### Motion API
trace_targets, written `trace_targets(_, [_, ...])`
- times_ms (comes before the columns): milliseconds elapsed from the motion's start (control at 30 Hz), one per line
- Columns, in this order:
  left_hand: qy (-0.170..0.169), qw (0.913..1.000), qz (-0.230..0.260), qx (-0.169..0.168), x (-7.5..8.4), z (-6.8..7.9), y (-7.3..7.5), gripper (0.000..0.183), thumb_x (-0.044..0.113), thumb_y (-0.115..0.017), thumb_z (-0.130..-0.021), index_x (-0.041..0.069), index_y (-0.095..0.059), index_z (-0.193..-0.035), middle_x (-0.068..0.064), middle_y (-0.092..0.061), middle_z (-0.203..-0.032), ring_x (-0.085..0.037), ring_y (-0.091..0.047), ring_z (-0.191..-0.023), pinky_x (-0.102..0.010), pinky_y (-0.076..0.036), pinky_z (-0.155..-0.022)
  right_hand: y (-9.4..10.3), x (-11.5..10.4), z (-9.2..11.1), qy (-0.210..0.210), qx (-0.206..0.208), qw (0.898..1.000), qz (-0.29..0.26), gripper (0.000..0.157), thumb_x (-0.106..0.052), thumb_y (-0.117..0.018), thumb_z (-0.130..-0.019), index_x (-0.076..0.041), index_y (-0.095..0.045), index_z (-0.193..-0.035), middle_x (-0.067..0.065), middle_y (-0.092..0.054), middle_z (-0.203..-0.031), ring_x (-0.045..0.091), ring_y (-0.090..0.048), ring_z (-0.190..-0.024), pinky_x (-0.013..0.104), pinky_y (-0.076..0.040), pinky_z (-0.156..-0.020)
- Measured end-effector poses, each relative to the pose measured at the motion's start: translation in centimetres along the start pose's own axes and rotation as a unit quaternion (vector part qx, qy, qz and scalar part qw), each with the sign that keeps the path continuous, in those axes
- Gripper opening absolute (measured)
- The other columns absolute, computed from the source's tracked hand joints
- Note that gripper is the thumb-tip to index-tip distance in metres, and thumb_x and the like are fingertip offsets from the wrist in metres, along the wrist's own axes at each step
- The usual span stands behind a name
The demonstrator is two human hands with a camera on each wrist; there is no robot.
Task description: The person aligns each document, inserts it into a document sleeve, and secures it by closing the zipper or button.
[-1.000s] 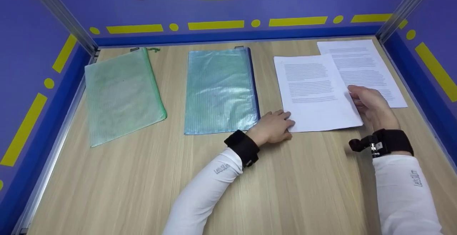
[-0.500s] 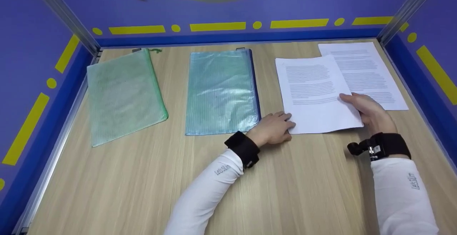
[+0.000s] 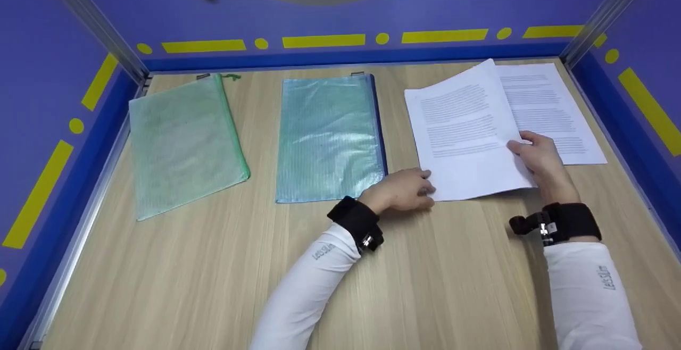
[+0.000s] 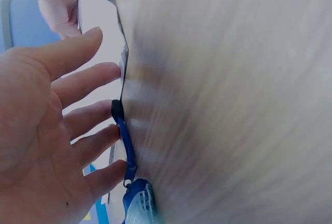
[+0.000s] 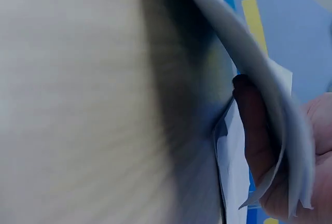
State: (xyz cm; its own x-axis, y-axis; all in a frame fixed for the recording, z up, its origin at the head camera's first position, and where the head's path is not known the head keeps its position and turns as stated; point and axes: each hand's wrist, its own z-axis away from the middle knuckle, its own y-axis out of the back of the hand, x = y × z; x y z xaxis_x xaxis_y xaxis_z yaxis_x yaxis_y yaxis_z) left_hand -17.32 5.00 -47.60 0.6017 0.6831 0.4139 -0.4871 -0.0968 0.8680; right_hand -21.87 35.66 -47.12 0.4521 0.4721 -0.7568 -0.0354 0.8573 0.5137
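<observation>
Well, from my seat the table (image 3: 213,286) stretches under both hands and well past them; lying on it to the far left of the left hand is the green pouch (image 3: 186,148), flat, its long axis running away from me and its far end leaning left; the blue pouch (image 3: 330,137) lies just beyond the left hand and to its left, squarer to me, its dark zip edge on the right; both are see-through but cloudy, and I cannot tell what either contains.

Between my two hands are the held papers (image 3: 460,121), several sheets together, long axis running away from me, printed end farthest, blank part nearest; their far right corner is lifted, and they overlap the printed sheet (image 3: 537,94), which lies beyond the right hand.

My right hand (image 3: 542,161) pinches the papers' right edge, thumb on top, fingers beneath; my left hand (image 3: 399,189) has its fingers spread, tips at the papers' near left corner, and I cannot tell whether they press; beside those fingers shows a blue zip pull (image 4: 126,143).
</observation>
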Motion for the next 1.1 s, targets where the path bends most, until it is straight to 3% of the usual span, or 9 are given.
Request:
trace_targets(100, [-0.005, 0.9994, 0.031, 0.017, -0.3, 0.2, -0.3, 0.044, 0.035, -0.056, -0.100, 0.016, -0.058, -0.139, -0.008, -0.041, -0.158, -0.022, -0.037, -0.148, -0.027, -0.029, -0.122, 0.0, -0.2, 0.4, -0.013, 0.005, 0.999, -0.044, 0.067, -0.034, -0.050, -0.102, -0.006, -0.025, -0.157, 0.000, -0.051, -0.128, 0.002, -0.055, -0.093, 0.017, -0.049, -0.077])
trace_targets(200, [-0.002, 0.9960, 0.067, 0.059, -0.5, 0.4, -0.5, 0.043, 0.033, -0.056, -0.101, 0.015, -0.058, -0.139, -0.007, -0.047, -0.154, -0.020, -0.043, -0.145, -0.026, -0.031, -0.120, 0.2, -0.5, 0.6, -0.023, 0.017, 0.995, -0.095, 0.068, -0.034, -0.053, -0.101, -0.008, -0.025, -0.157, -0.010, -0.051, -0.116, -0.001, -0.056, -0.090, 0.016, -0.051, -0.073])
trace_targets(433, [0.022, 0.9748, 0.137, 0.174, -0.9, 1.8, -1.0, 0.047, 0.036, -0.056, -0.101, 0.017, -0.053, -0.143, -0.005, -0.046, -0.155, -0.019, -0.042, -0.145, -0.030, -0.031, -0.121, -0.3, -1.0, 1.0, -0.026, 0.020, 0.963, -0.267, 0.067, -0.024, -0.061, -0.098, -0.007, -0.030, -0.156, -0.011, -0.057, -0.104, 0.002, -0.058, -0.090, 0.017, -0.050, -0.071])
trace_targets(633, [0.026, 0.9533, 0.168, 0.249, -2.1, 3.5, -1.3, 0.048, 0.036, -0.057, -0.100, 0.015, -0.053, -0.143, -0.007, -0.048, -0.153, -0.023, -0.046, -0.142, -0.035, -0.038, -0.118, -2.3, -2.0, 1.5, 0.004, 0.011, 0.952, -0.307, 0.051, -0.022, -0.061, -0.098, -0.007, -0.043, -0.143, -0.008, -0.060, -0.100, 0.004, -0.060, -0.088, 0.019, -0.050, -0.071])
trace_targets(767, [0.032, 0.9306, 0.200, 0.305, -3.1, 4.6, -1.3, 0.041, 0.031, -0.058, -0.101, 0.013, -0.058, -0.138, -0.008, -0.054, -0.148, -0.024, -0.053, -0.136, -0.036, -0.042, -0.114, -3.9, -2.8, 2.0, 0.025, -0.014, 0.942, -0.334, 0.039, -0.020, -0.060, -0.098, -0.009, -0.046, -0.133, -0.007, -0.064, -0.094, 0.006, -0.062, -0.084, 0.021, -0.051, -0.070])
trace_targets(900, [0.042, 0.8971, 0.237, 0.371, -4.2, 5.4, -1.3, 0.033, 0.023, -0.058, -0.100, 0.010, -0.065, -0.130, -0.008, -0.062, -0.138, -0.023, -0.059, -0.129, -0.034, -0.046, -0.111, -5.7, -3.4, 2.3, 0.037, -0.040, 0.939, -0.340, 0.043, -0.019, -0.055, -0.101, -0.006, -0.042, -0.140, -0.007, -0.064, -0.097, 0.006, -0.062, -0.088, 0.021, -0.051, -0.074])
trace_targets(1000, [0.047, 0.8708, 0.266, 0.411, -5.0, 6.0, -1.1, 0.030, 0.019, -0.060, -0.099, 0.008, -0.067, -0.126, -0.009, -0.064, -0.135, -0.023, -0.061, -0.126, -0.032, -0.051, -0.105, -7.1, -3.9, 2.6, 0.039, -0.048, 0.947, -0.316, 0.052, -0.021, -0.050, -0.103, -0.003, -0.035, -0.149, -0.006, -0.060, -0.106, 0.007, -0.059, -0.097, 0.020, -0.048, -0.081])
trace_targets(1100, [0.056, 0.8530, 0.296, 0.426, -5.6, 6.5, -0.8, 0.035, 0.017, -0.061, -0.099, 0.006, -0.063, -0.132, -0.011, -0.058, -0.142, -0.024, -0.060, -0.127, -0.030, -0.053, -0.100, -8.4, -4.4, 2.8, 0.041, -0.054, 0.953, -0.294, 0.055, -0.023, -0.047, -0.104, -0.002, -0.032, -0.153, -0.005, -0.056, -0.112, 0.009, -0.055, -0.104, 0.021, -0.045, -0.086])
